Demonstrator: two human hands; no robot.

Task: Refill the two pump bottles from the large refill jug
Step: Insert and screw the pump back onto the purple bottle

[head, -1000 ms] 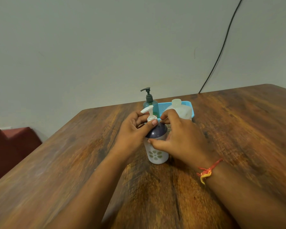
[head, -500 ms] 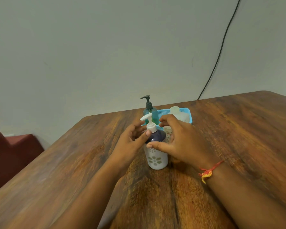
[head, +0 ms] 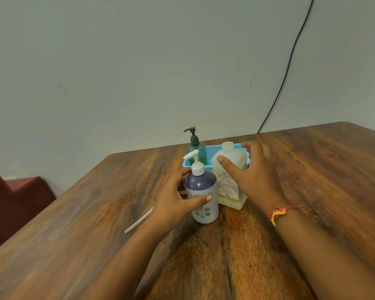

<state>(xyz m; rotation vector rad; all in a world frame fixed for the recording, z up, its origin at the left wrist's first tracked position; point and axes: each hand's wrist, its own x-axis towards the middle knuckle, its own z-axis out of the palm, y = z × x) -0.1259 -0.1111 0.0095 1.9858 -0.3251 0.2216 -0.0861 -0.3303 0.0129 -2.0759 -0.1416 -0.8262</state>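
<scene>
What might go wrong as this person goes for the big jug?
The right hand reaches the refill jug with fingers spread, not yet closed; a loose grab might tip it onto the white pump bottle standing close beside it. That bottle's pump is on, so pouring now would spill.

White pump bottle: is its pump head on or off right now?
On. The white pump head sits on the neck of the white pump bottle, which stands upright, held by the left hand.

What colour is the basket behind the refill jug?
Light blue, with a mesh-patterned wall: the basket shows best in the head view.
</scene>
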